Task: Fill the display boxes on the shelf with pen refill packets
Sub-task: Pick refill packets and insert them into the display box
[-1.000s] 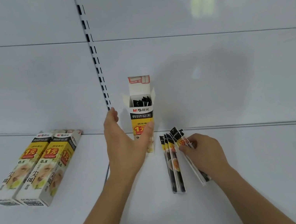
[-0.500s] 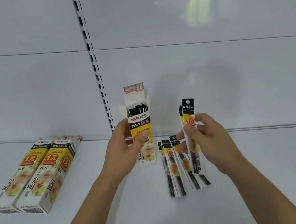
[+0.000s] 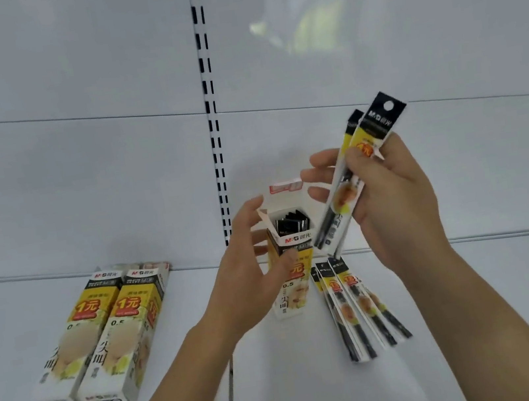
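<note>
Right hand (image 3: 390,194) is pinching a couple of refill packets (image 3: 353,179), thumb on the front and fingers curled behind, tilted so the black hang-tab end points to about 1 o'clock. Can't really tell if it's two packets or more, since the one behind only peeks out along the left edge, and the lower tips are blurry. Left hand (image 3: 246,272) is wrapped around the open display box (image 3: 292,265), thumb across the yellow front, fingers round the far side. The thumb covers part of the print. The box stands upright with its top flap up, and dark packet ends show inside, too murky to count.

The held packets sit at roughly 2 o'clock from the box mouth, their lower end just beside it. At 4 o'clock from the box, a few more loose packets (image 3: 359,306) lie fanned on the shelf (image 3: 497,302), overlapping. Way over at 9 o'clock, two closed boxes (image 3: 98,341) lie flat side by side, touching. Both forearms run out of the bottom of the view.
</note>
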The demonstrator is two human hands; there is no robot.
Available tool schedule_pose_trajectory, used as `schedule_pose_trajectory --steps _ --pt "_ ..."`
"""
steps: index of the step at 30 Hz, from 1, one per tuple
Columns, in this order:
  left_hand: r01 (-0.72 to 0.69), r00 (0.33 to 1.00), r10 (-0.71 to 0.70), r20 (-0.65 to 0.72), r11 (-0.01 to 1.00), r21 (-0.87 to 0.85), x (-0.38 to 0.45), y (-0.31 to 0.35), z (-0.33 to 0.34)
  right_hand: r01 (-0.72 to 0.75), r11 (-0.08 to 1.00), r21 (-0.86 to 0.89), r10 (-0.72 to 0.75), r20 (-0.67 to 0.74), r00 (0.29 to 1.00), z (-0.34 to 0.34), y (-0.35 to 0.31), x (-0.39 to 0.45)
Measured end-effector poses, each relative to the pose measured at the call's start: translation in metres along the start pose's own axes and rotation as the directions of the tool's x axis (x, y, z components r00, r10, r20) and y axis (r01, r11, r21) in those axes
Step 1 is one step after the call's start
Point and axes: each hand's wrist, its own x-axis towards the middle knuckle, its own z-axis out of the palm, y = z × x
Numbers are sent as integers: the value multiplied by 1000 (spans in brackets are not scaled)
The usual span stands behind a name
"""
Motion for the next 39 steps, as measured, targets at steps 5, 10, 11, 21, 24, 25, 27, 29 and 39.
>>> schedule_pose_trajectory --steps 5,10,11,21,24,25,27,29,39 --pt "-57 997 54 62 997 54 2 0 -4 138 988 76 -133 -63 989 27 -7 11" --pt "23 998 -25 54 999 34 5 3 -3 109 988 -110 -106 29 994 42 11 16" --pt "34 998 -35 46 999 25 6 2 -4 107 983 -149 -101 47 994 41 14 17" --pt "73 996 -72 50 997 -6 12 2 -6 132 905 -404 -48 212 976 29 18 28" --pt "67 996 -66 56 998 -10 13 1 -8 123 860 -495 -6 233 973 20 25 31" --pt "69 996 -69 57 998 -8 14 1 -8 125 829 -545 2 226 974 16 26 32" --pt "68 996 -67 53 998 -1 15 0 -9 130 763 -634 25 230 973 8 27 35" --pt "67 997 -67 46 998 4 16 -1 -10 114 728 -676 94 263 960 3 28 37" --pt "70 996 -71 45 997 16 21 -3 -8 248 598 -762 133 399 907 -12 31 45"
